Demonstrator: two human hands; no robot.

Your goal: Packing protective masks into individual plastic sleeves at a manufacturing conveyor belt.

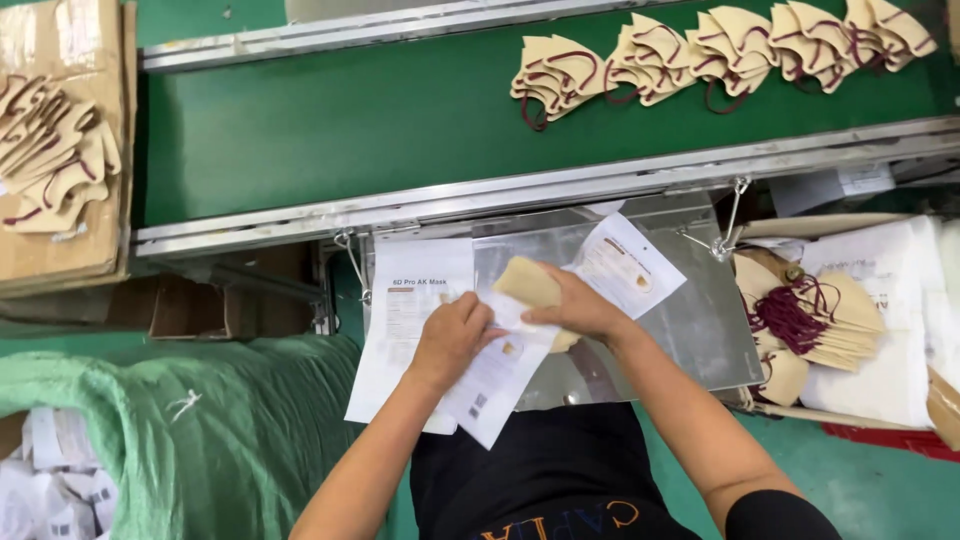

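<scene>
My left hand (452, 337) pinches the open end of a flat white printed pouch (495, 385) lying on a small metal tray (700, 330). My right hand (575, 305) grips a folded tan face mask (528, 283) and holds it at the mouth of that pouch. More white pouches lie under and beside it: a stack (410, 320) on the left and a single pouch (625, 265) on the right.
A green conveyor belt (350, 120) runs across the top, carrying a row of tan masks with dark red ear loops (720, 50). A box of such masks (810, 325) sits at right. Cardboard with masks (50, 150) is at left. A green sack (200, 420) lies lower left.
</scene>
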